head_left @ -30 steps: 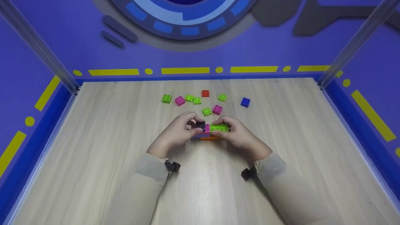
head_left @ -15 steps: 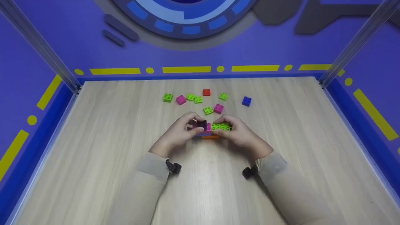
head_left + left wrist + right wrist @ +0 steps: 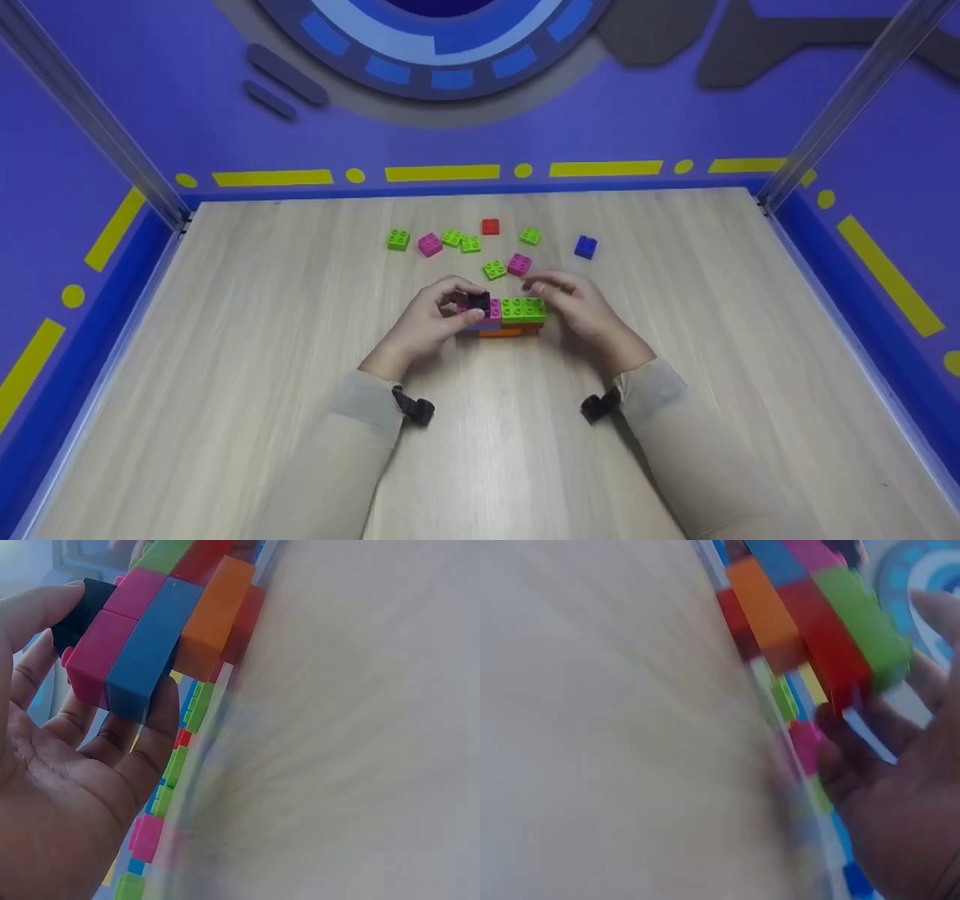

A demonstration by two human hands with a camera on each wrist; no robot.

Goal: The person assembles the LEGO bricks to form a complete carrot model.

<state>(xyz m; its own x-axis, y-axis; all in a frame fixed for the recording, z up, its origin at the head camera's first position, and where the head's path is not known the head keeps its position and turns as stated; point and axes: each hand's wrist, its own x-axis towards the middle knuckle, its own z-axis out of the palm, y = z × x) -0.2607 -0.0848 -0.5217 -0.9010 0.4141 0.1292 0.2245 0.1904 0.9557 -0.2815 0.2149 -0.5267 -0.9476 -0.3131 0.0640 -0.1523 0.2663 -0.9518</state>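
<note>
A built block of toy bricks stands mid-table in the head view. My left hand (image 3: 424, 319) pinches the black brick (image 3: 79, 615) on top of it between thumb and fingertip. Under the black brick lie pink bricks (image 3: 101, 652), then a long blue brick (image 3: 150, 637). The other end has green studs (image 3: 523, 308) over a red brick (image 3: 829, 641). Lower down are an orange brick (image 3: 214, 615) and another red one (image 3: 244, 626). Beside the green end, my right hand (image 3: 585, 307) has loosely bent fingers and holds nothing.
Loose bricks lie behind the build: several green ones (image 3: 398, 240), two pink ones (image 3: 430, 244), a red one (image 3: 490, 226) and a blue one (image 3: 586, 247). Blue-purple panels (image 3: 420, 142) wall the wooden table (image 3: 262, 300) at the back and sides.
My right hand has let go of the green end and drawn back slightly to the right, its fingers spreading. The left hand keeps its pinch on the black brick.
</note>
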